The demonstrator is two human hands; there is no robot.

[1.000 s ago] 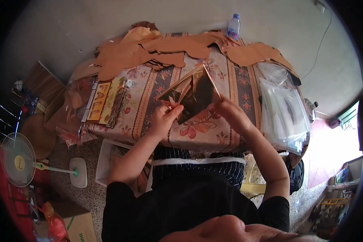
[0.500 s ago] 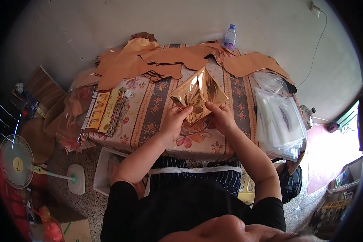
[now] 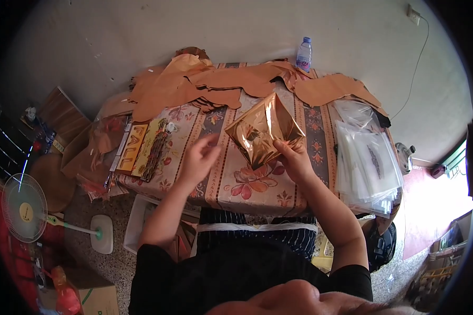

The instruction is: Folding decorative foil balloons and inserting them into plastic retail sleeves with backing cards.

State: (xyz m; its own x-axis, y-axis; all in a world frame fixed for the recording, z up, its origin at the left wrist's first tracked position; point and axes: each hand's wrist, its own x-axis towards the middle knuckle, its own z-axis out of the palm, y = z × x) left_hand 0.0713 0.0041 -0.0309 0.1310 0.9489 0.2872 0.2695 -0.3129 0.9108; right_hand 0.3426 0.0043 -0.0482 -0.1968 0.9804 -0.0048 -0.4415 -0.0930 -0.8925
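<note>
Gold foil square (image 3: pixel 265 126) up over the table (image 3: pixel 247 202), midway between front and back edges, and the left hand (image 3: pixel 199 158) has just come off it, half open, empty, so the right hand (image 3: pixel 297 160), thumb pinching the foil's lower right side, carries it alone

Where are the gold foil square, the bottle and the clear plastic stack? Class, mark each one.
Gold foil square (image 3: pixel 263 130): head view, middle of its shiny face.
Bottle (image 3: pixel 304 55): head view, middle of its body.
Clear plastic stack (image 3: pixel 360 165): head view, its upper face.
</note>
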